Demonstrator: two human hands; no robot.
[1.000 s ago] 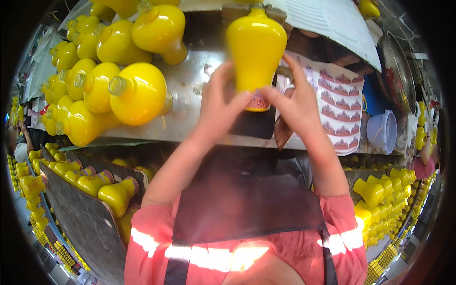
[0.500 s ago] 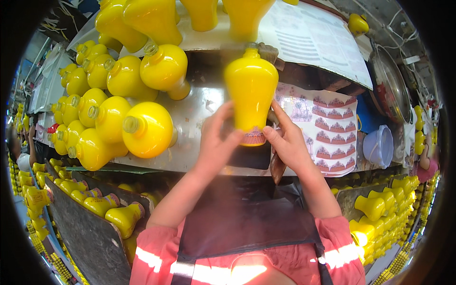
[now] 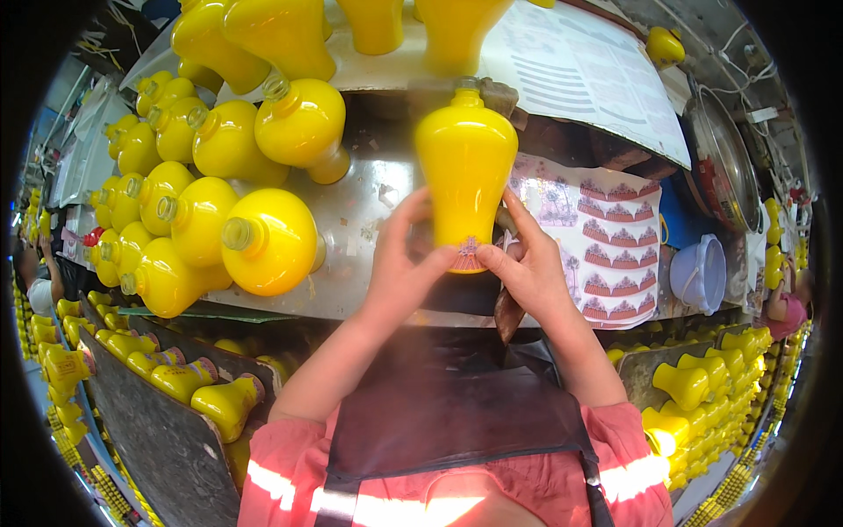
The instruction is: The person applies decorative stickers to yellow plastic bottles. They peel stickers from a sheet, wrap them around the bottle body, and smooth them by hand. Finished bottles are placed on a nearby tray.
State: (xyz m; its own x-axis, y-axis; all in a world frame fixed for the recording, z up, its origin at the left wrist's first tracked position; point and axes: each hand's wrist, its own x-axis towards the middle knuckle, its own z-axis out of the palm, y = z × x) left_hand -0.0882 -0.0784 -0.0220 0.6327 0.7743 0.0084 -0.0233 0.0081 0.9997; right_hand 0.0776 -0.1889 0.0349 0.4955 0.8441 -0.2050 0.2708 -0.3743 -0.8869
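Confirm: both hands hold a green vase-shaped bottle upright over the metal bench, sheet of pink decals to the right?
Not quite: the bottle is yellow, not green. The head view shows the left hand and right hand gripping its base over the metal bench, decal sheet at right.

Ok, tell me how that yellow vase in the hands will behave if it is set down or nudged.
The yellow vase looks hard and glossy, so probably stiff and somewhat slippery. Its body swells wide above a narrow foot, so upright it may tip easily. Laid down, it would likely roll, like the round ones piled on the metal table. Both the left hand and right hand steady it.
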